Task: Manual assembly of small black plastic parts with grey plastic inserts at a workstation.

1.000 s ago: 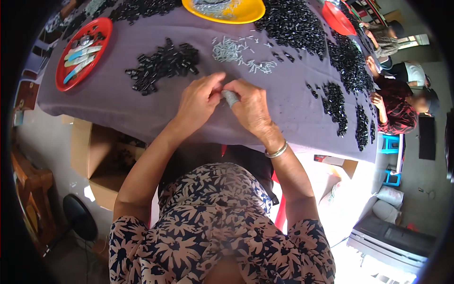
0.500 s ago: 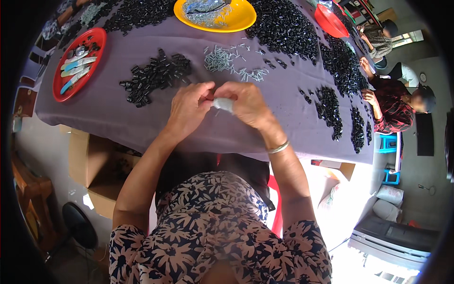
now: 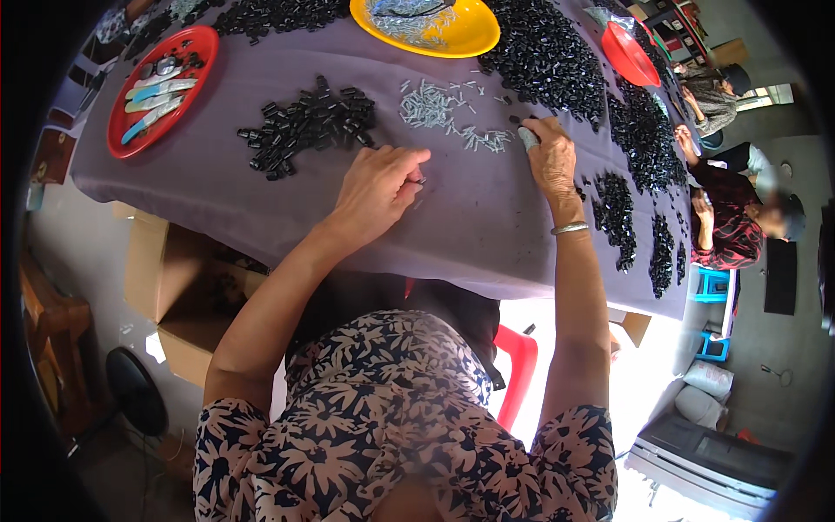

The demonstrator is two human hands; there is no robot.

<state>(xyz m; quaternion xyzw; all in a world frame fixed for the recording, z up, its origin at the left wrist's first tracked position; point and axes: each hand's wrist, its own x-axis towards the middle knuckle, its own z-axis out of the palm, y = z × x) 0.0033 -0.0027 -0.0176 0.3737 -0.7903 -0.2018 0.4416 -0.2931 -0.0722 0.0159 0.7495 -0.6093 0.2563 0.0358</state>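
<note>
A desk [image 3: 487, 226] under a purple-grey cloth fills the upper half of the view, its near edge curving just above the person's flowered top. Black plastic bits lie across it in heaps: a big heap [image 3: 548, 56] by the far edge, a long band [image 3: 644, 139] down the right side, and a smaller pile [image 3: 309, 126] left of centre. A yellow dish [image 3: 461, 30] sits at the far edge holding silver pieces. A red plate [image 3: 161, 91] at the far left carries pale blue handles. A second red dish [image 3: 631, 54] stands at the far right. Silver metal pins [image 3: 435, 109] are scattered mid-desk, between the black pile and the big heap. The left hand [image 3: 378, 187] rests on the cloth, its grip pressed together, pinching a small metal pin [image 3: 421, 181]. The right hand [image 3: 550, 157], with a silver bracelet [image 3: 570, 229] at the wrist, reaches further out, fingers closed around a small grey piece [image 3: 528, 137] beside the pins.
</note>
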